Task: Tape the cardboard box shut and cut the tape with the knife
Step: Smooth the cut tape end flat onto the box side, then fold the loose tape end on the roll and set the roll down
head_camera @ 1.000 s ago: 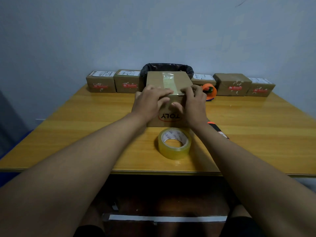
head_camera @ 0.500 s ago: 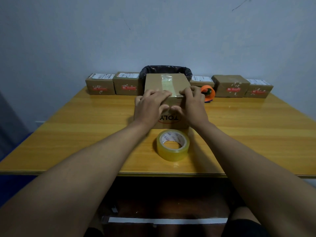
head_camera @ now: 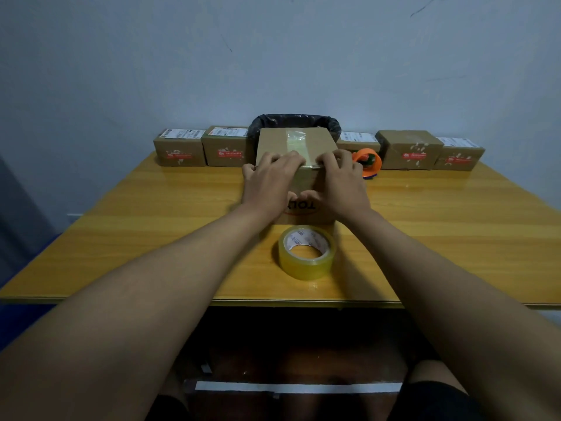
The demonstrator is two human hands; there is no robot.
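At mid-table, the cardboard box [head_camera: 296,144] wears a clear tape strip [head_camera: 297,143] | left hand [head_camera: 270,185] and right hand [head_camera: 340,185] press flat on its near top edge, gripping nothing | tape roll [head_camera: 306,252] just before it.

Head cam, single view: looks fwd/down across table [head_camera: 151,226], close.
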